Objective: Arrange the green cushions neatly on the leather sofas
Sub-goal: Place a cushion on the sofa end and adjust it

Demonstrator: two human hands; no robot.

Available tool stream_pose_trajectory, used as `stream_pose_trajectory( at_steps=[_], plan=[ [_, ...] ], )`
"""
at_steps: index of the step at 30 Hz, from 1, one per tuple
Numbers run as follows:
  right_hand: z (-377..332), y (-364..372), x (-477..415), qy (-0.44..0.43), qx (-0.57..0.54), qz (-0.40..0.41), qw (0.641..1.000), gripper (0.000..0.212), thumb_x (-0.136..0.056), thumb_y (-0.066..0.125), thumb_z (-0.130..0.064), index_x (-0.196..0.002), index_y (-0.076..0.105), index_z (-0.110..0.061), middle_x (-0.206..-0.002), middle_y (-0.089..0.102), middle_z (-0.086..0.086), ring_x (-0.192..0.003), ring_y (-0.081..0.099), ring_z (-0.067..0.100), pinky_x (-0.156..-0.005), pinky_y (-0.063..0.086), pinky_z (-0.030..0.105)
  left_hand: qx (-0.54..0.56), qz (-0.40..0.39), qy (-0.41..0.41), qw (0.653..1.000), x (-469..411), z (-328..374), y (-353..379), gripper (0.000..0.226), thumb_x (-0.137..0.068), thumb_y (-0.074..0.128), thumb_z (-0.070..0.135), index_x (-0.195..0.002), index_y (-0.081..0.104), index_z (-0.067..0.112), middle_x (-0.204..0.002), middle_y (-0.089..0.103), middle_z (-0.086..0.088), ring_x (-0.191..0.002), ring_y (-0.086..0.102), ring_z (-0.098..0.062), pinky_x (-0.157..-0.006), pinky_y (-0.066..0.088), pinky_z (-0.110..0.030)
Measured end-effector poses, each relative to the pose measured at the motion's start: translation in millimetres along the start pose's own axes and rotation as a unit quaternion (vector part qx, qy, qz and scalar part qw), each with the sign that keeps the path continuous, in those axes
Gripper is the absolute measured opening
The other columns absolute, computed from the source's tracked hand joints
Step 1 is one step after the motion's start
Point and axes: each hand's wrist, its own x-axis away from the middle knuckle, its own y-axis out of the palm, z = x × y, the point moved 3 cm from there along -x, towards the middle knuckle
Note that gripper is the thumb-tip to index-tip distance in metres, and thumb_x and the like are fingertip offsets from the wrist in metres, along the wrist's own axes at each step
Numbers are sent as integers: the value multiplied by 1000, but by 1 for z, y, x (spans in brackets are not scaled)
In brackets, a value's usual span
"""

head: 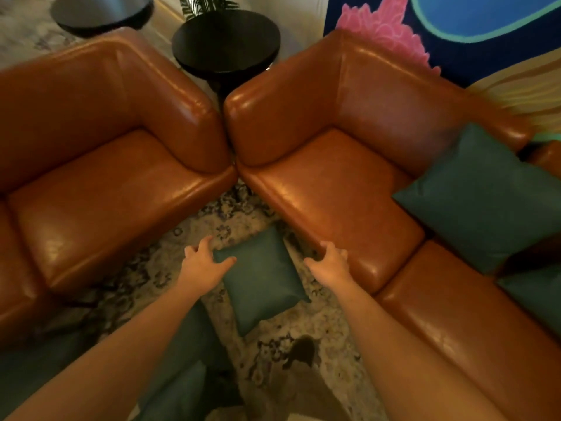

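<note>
A green cushion (262, 281) lies flat on the patterned rug between two tan leather sofas. My left hand (203, 262) is at its upper left corner, thumb over the edge and fingers spread. My right hand (329, 262) hovers just to the cushion's right, near the front edge of the right sofa (337, 189), fingers relaxed and holding nothing. A large green cushion (482, 196) leans on the right sofa's seat, and another (537, 294) lies beside it at the frame's edge. The left sofa (100, 189) has a bare seat. More green cushions (182, 369) lie on the floor under my left arm.
A round black side table (226, 41) stands in the corner behind the two sofas, with a plant behind it. A second dark table (100, 13) is at the top left. A colourful painted wall rises behind the right sofa. My shoe (302, 352) is on the rug.
</note>
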Motion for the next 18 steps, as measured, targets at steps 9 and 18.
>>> stream_pose_trajectory(
  at_steps=[9,18],
  plan=[
    [19,57,-96,76,52,-42,995,70,-101,64,-50,-159,35,-24,-160,26,13,-145,36,42,-116,38,46,-18,-39,-72,996,-103,-57,33,96,-87,68,66,-163,18,33,-157,22,-18,-124,56,-46,-107,50,-54],
    [97,165,-230,119,73,-33,990,73,-100,65,-45,-161,32,-22,-163,24,15,-141,45,41,-113,43,44,-32,-71,-99,992,-241,-137,142,102,-90,73,58,-167,14,26,-161,22,-24,-137,47,-50,-115,43,-54]
  ],
)
